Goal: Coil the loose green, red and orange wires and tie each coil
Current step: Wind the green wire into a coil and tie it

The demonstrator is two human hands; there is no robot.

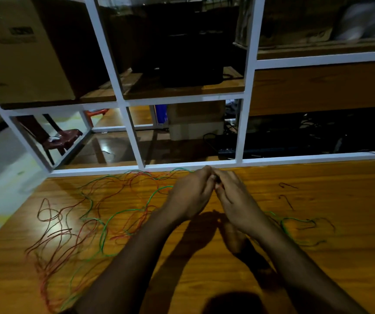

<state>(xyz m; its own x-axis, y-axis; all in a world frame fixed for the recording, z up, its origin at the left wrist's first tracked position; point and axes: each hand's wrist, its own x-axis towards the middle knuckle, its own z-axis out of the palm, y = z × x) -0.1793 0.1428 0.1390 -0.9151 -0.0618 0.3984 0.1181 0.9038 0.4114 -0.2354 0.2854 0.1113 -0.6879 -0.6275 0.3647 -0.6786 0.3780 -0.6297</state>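
Thin, flexible wires are spread in loose, tangled loops over a glossy wooden table (318,257). The green wire (114,217) is traced in long curves across the left half and is seen again as a small tangle on the right, near the right forearm. The red and orange wires (55,241) are heaped in overlapping strands toward the left edge and the near-left corner; the two colours cannot be told apart with certainty in the dim light.

Above the middle of the table, close to its far edge, the left hand (190,196) and right hand (235,200) are brought together, fingertips touching, fingers curled inward. Something small is pinched between them, but what it is cannot be told.

Two short, dark, hooked wire pieces (287,193) are laid on bare wood to the right, well apart from the hands. The far edge is bounded by a white metal frame (241,130). Open tabletop is left on the right and in the near middle, between the forearms.
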